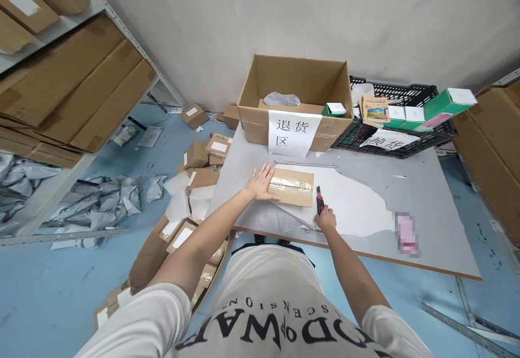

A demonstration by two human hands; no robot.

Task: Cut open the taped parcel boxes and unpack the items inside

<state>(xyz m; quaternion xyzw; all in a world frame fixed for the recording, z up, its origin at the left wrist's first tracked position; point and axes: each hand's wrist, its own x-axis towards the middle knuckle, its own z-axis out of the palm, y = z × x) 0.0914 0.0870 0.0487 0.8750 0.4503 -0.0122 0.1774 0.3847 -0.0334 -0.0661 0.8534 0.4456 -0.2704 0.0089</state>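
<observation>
A bench (439,195) with a smooth grey top and a thin brown edge spans the centre. At its far side stands an open corrugated-cardboard carton (252,125), rectangular, with a white paper sign (294,144) bearing black handwritten characters on its front. Beside it is a black plastic crate (345,137) with latticed walls, holding glossy green-and-white boxes (444,106). A flat white sheet (361,201), irregular in outline, lies across the middle of the bench.

The shelving at left, stacked with brown cartons (73,76), is cut off by the picture's edge. The crate's lower contents are hidden by what lies above them, and a pink item (406,233) near the bench's front edge is blurred into blocks.

The small cardboard box (290,198) rests at the sheet's left part, oblong, plain brown and closed; shiny clear tape runs lengthwise along its top and catches the light. The left hand (262,183) lies on its left end, fingers spread. The right hand (326,219), just beyond its right end, is curled around a red-and-black utility knife (320,204), which points away from the body; its blade is too small to make out.
</observation>
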